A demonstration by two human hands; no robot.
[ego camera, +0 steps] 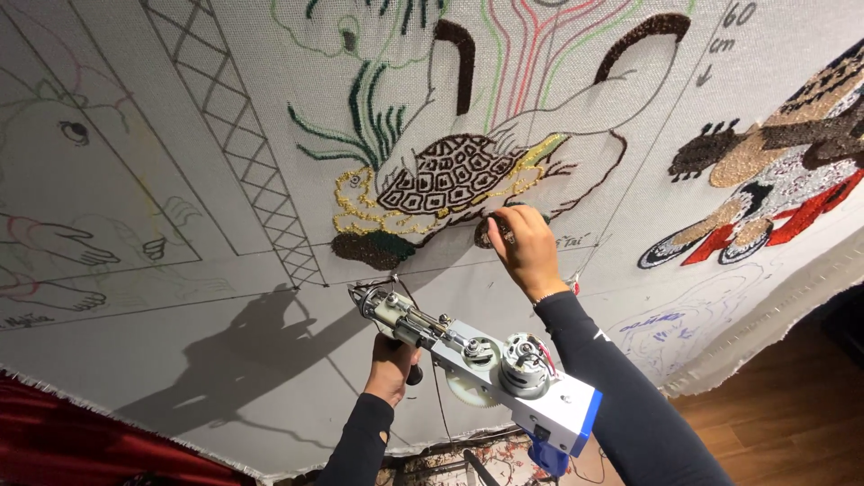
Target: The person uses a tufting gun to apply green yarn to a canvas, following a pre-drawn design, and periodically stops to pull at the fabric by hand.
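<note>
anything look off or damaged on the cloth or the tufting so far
Nothing looks torn or spilled. The white tufting cloth is taut. The right hand presses the brown tufted patch under the yarn turtle; the left hand grips the metal tufting gun.

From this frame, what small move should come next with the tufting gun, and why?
Probably raise the tufting gun to the cloth. The left hand holds it clear of the fabric, its needle end near the turtle, while the right hand presses on the dark tufted patch beside it.
</note>
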